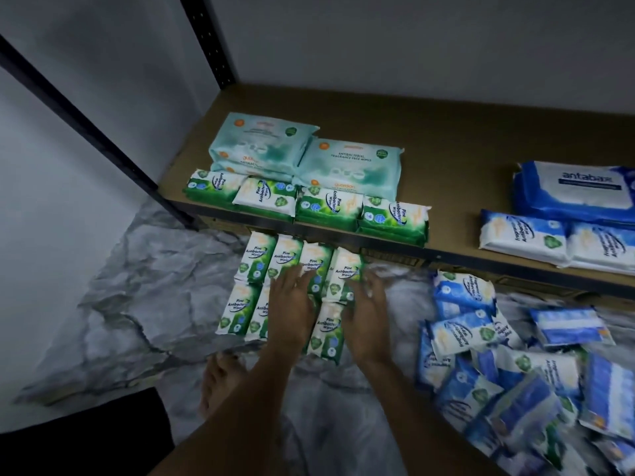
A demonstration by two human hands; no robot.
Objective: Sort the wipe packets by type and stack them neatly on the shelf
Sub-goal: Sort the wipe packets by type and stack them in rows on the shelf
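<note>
At far left the marbled floor (137, 321) runs under the shelf (446, 149), and your bare foot (220, 383) rests on it. Just right of the foot, the green pine packets (254, 259) lie flat on the floor in two rows, below the shelf's front edge. Your left hand (292, 304) lies on them with its fingers (295, 280) straight and spread, gripping nothing. Your right hand (367, 310) sits beside it, fingers released against the right edge of the end packet, though blur hides the contact. Above, on the shelf, a row of stacked green packets (326, 207) stands before two pale teal stacks (350, 163). Farther right on the shelf are blue-and-white packets (522, 238) and a larger blue pack (577, 190) behind them. A loose heap of blue packets (481, 338) lies on the floor at far right.
</note>
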